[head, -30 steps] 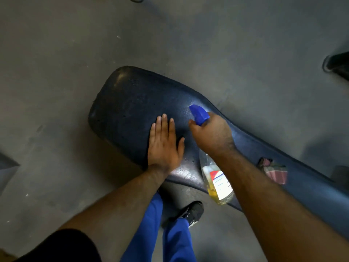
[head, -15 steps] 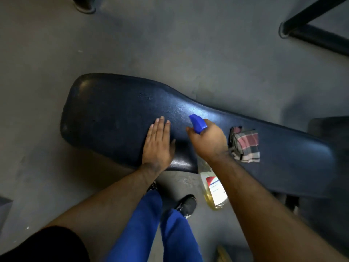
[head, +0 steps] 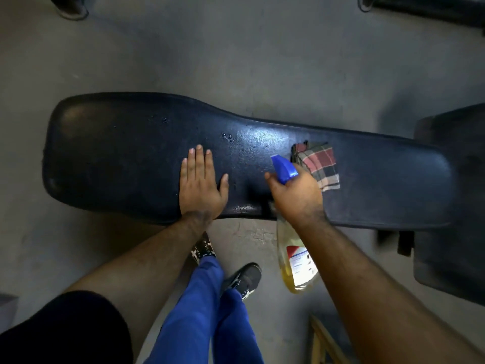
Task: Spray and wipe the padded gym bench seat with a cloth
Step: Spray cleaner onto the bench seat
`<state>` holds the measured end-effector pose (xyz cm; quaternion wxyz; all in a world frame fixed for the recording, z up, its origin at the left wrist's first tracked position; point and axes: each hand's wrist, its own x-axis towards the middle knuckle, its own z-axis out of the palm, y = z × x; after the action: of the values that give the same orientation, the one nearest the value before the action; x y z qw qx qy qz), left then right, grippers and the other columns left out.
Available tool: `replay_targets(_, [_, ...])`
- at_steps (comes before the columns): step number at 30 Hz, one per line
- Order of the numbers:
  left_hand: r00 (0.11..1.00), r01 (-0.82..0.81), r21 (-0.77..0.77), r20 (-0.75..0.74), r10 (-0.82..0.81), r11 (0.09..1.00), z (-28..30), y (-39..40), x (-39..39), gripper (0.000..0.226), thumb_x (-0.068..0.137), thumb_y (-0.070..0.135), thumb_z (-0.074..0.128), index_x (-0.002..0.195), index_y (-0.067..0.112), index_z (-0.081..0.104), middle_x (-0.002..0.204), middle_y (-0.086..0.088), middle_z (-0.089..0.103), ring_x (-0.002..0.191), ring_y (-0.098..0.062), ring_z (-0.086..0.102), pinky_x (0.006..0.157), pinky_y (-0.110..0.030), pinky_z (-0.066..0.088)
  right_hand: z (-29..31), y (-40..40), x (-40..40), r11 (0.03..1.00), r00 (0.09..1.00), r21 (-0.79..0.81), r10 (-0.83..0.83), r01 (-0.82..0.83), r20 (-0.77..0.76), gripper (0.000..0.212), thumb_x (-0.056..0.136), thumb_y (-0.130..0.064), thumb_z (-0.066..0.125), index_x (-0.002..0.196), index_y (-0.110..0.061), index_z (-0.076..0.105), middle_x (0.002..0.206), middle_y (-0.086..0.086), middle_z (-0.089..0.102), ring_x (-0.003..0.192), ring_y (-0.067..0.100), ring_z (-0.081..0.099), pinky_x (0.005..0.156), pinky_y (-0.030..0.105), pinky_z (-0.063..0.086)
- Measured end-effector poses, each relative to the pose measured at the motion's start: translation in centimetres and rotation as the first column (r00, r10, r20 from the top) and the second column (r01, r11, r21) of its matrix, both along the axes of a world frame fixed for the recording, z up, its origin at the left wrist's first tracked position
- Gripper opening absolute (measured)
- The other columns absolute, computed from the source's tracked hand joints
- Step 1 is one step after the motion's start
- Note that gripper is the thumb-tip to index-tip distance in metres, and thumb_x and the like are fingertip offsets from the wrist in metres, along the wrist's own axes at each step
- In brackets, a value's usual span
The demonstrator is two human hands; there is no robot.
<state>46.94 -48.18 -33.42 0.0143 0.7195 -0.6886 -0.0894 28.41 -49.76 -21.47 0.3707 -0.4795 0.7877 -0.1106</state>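
A long dark blue padded bench seat runs across the view, with small droplets on its middle. My left hand lies flat and open on the pad near its front edge. My right hand grips a spray bottle holding yellow liquid, with its blue nozzle pointing up over the pad. A plaid red and grey cloth lies crumpled on the seat just behind my right hand, untouched.
Grey concrete floor surrounds the bench. A dark block of equipment stands at the right end. Black frame feet sit at the top left and top right. My blue trousers and dark shoes are below the bench.
The view has swung so the bench now lies level and fully in sight. My right hand with the bottle has moved right, away from my left hand and next to the cloth.
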Motion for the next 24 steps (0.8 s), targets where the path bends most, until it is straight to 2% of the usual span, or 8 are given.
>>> replay_targets(3, [1.000,-0.003,-0.023,-0.008,0.003,1.000,-0.1,0.0,-0.1,0.071,0.098,0.048,0.033,0.152,0.002,0.026,0.160,-0.020,0.020,0.150,-0.032,0.015,0.122,-0.047,0.012,-0.3,1.2,-2.0,0.997,0.998,0.019,-0.068,0.068,-0.019,0.029,0.088,-0.045,0.068,0.084,-0.019,0.057,0.070,0.000,0.061,0.073,0.026,0.065,0.065,0.032,0.051])
replay_targets(8, [1.000,0.002,-0.061,-0.007,-0.003,0.998,-0.5,0.2,-0.2,0.071,0.098,0.048,0.035,0.151,0.002,0.027,0.160,-0.020,0.021,0.149,-0.032,0.015,0.122,-0.046,0.011,-1.0,2.5,-2.4,0.992,0.992,-0.011,-0.125,0.125,-0.017,0.038,0.088,-0.049,0.068,0.075,-0.015,0.055,0.071,0.007,0.061,0.078,0.036,0.065,0.072,0.041,0.055])
replay_targets(12, [1.000,-0.006,-0.067,0.001,0.006,0.998,-0.6,0.2,-0.2,0.071,0.098,0.047,0.035,0.151,0.002,0.028,0.160,-0.020,0.022,0.149,-0.032,0.016,0.122,-0.046,0.012,-1.3,4.0,-2.1,0.988,0.989,-0.054,-0.145,0.144,0.003,0.034,0.089,-0.047,0.066,0.090,-0.014,0.065,0.082,0.012,0.069,0.085,0.037,0.066,0.074,0.038,0.053])
replay_targets(15, [1.000,-0.003,-0.085,-0.002,0.003,0.996,-0.8,0.2,-0.1,0.070,0.097,0.047,0.036,0.151,0.002,0.029,0.159,-0.020,0.023,0.149,-0.033,0.017,0.122,-0.046,0.012,-1.5,4.9,-2.0,0.989,0.990,-0.047,-0.142,0.143,0.027,0.032,0.089,-0.044,0.067,0.102,-0.016,0.067,0.093,0.011,0.070,0.093,0.034,0.064,0.075,0.031,0.045])
replay_targets(19, [1.000,-0.004,-0.094,-0.031,0.001,0.996,-0.6,0.2,-0.2,0.070,0.097,0.047,0.037,0.150,0.002,0.030,0.159,-0.020,0.025,0.149,-0.033,0.018,0.122,-0.046,0.013,-2.4,7.1,-1.2,0.995,0.993,0.015,-0.100,0.100,0.061,0.026,0.088,-0.045,0.068,0.087,-0.020,0.060,0.084,0.003,0.064,0.083,0.026,0.063,0.070,0.029,0.045])
replay_targets(21, [0.999,0.000,-0.075,-0.044,-0.003,0.997,-0.5,0.2,0.1,0.071,0.096,0.048,0.036,0.150,0.002,0.030,0.159,-0.020,0.024,0.149,-0.033,0.017,0.122,-0.046,0.012,-2.8,8.6,0.0,0.997,0.996,0.035,-0.072,0.070,0.060,0.027,0.087,-0.047,0.068,0.086,-0.021,0.058,0.083,0.001,0.064,0.079,0.023,0.062,0.069,0.030,0.046])
replay_targets(24, [0.992,0.043,-0.038,-0.116,-0.047,0.998,0.1,0.1,0.8,0.073,0.094,0.048,0.036,0.151,0.002,0.029,0.160,-0.020,0.022,0.149,-0.032,0.016,0.123,-0.044,0.009,-3.1,10.1,2.1,0.997,0.997,0.051,-0.063,0.061,0.046,0.029,0.088,-0.047,0.066,0.082,-0.021,0.056,0.083,0.003,0.064,0.079,0.026,0.062,0.068,0.031,0.046])
